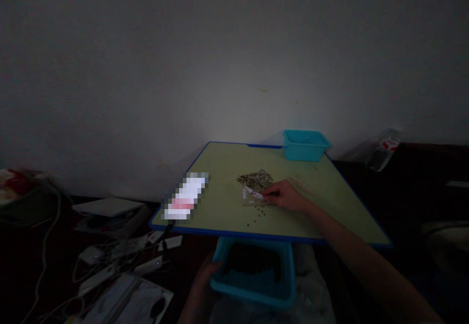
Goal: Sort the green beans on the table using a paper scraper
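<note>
My right hand (284, 196) rests on a small green table (220, 202) with a blue edge, fingers pinched on a small white and pink strip (252, 193). It lies just beside a pile of small dark grains (256, 179), with stray grains scattered toward the front edge. Below the table's front edge my left hand (205, 277) grips the left rim of a teal plastic basket (256, 275), held under the edge. The room is very dim.
A second teal tub (306, 144) stands at the table's far right corner by the wall. A blurred-out flat object (185, 196) lies at the table's left edge. Cables, chargers and papers (120, 260) clutter the floor on the left. A plastic bottle (383, 150) lies at right.
</note>
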`<state>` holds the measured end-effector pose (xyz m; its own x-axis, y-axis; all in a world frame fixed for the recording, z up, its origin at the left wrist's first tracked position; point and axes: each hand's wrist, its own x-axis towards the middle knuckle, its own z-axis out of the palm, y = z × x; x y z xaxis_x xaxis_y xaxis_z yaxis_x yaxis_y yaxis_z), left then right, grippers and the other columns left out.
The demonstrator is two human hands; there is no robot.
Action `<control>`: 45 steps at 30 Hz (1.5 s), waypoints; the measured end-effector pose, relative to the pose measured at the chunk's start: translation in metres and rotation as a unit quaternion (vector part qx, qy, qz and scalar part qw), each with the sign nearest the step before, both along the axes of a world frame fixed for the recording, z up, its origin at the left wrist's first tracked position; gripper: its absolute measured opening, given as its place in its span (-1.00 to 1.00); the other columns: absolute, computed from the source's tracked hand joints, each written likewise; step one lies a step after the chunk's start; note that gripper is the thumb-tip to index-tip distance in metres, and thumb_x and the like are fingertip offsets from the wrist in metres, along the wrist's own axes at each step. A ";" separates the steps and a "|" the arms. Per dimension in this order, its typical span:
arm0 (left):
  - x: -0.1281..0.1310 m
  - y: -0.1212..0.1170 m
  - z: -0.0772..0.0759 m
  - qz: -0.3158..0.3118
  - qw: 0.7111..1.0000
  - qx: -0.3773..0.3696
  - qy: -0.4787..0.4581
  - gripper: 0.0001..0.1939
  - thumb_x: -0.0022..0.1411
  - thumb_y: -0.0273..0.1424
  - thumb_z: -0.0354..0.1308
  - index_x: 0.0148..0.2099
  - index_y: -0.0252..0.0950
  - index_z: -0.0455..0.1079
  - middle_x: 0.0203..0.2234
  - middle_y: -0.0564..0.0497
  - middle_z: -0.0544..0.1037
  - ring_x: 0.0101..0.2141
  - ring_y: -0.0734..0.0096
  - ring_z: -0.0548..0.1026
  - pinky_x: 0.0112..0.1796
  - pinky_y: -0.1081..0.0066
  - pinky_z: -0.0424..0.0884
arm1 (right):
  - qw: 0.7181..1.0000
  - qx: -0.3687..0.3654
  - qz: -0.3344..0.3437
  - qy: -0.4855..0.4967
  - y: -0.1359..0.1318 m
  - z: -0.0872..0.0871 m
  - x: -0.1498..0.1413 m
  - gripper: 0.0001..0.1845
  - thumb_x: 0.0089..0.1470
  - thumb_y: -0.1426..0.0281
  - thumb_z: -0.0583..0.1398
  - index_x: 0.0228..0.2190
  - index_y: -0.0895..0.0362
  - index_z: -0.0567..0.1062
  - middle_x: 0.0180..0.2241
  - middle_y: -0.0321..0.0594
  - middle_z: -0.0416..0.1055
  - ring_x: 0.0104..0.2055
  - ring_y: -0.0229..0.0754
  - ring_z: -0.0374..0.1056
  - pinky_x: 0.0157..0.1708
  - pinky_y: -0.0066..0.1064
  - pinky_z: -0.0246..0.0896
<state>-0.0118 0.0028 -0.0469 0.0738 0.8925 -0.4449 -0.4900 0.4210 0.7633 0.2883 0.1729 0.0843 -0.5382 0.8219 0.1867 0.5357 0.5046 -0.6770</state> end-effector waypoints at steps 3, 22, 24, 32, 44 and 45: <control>0.000 -0.006 0.007 -0.002 1.000 -0.015 -0.001 -0.43 0.02 -0.14 0.41 0.09 -0.20 0.68 -0.19 -0.18 0.82 0.20 -0.48 0.56 0.14 -0.22 0.48 | 1.000 -0.006 0.012 0.000 -0.002 0.002 0.000 -0.75 0.16 0.46 0.32 -0.18 0.02 0.79 -0.29 -0.26 0.73 -0.30 -0.15 0.56 -0.24 -0.39 0.34; 0.001 -0.005 -0.003 0.017 1.000 -0.019 0.012 -0.32 -0.06 -0.11 0.45 0.14 -0.18 0.63 -0.25 -0.12 0.80 0.13 -0.44 0.59 0.04 -0.14 0.51 | 0.999 -0.029 0.012 -0.009 0.001 -0.002 0.001 -0.73 0.14 0.39 0.33 -0.14 0.07 0.80 -0.28 -0.22 0.73 -0.30 -0.11 0.54 -0.25 -0.38 0.32; 0.001 -0.008 0.003 0.014 1.000 -0.022 0.011 -0.36 0.00 -0.11 0.43 0.14 -0.16 0.62 -0.21 -0.12 0.80 0.14 -0.41 0.59 0.02 -0.11 0.52 | 0.999 -0.032 0.015 -0.011 0.001 -0.001 0.001 -0.73 0.14 0.39 0.33 -0.15 0.04 0.80 -0.28 -0.24 0.73 -0.28 -0.11 0.54 -0.25 -0.38 0.32; -0.002 -0.013 0.012 0.014 0.999 -0.044 0.027 -0.45 0.04 -0.14 0.43 0.11 -0.11 0.64 -0.20 -0.10 0.81 0.10 -0.35 0.63 -0.04 -0.05 0.56 | 0.999 -0.041 0.025 -0.003 0.002 -0.001 0.003 -0.75 0.11 0.38 0.34 -0.19 0.06 0.80 -0.35 -0.24 0.71 -0.33 -0.13 0.52 -0.28 -0.40 0.29; 0.005 -0.010 0.012 0.012 1.000 -0.002 -0.004 -0.50 0.03 -0.12 0.43 0.02 -0.16 0.68 -0.21 -0.13 0.81 0.27 -0.39 0.49 0.20 -0.14 0.42 | 0.999 -0.035 0.008 0.023 0.007 0.002 0.010 -0.75 0.10 0.35 0.35 -0.20 0.07 0.80 -0.30 -0.19 0.73 -0.32 -0.10 0.55 -0.27 -0.37 0.34; 0.005 -0.011 0.014 0.012 1.000 -0.005 -0.005 -0.50 0.02 -0.11 0.44 0.01 -0.17 0.68 -0.19 -0.14 0.81 0.28 -0.40 0.48 0.21 -0.15 0.42 | 0.999 -0.035 -0.007 0.029 0.009 0.005 0.015 -0.75 0.09 0.35 0.35 -0.20 0.07 0.80 -0.30 -0.18 0.73 -0.32 -0.10 0.55 -0.28 -0.36 0.34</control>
<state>-0.0067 -0.0078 -0.0327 0.0573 0.8898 -0.4527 -0.5071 0.4165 0.7545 0.3036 0.1818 0.0889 -0.5163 0.8417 0.1581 0.5019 0.4470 -0.7405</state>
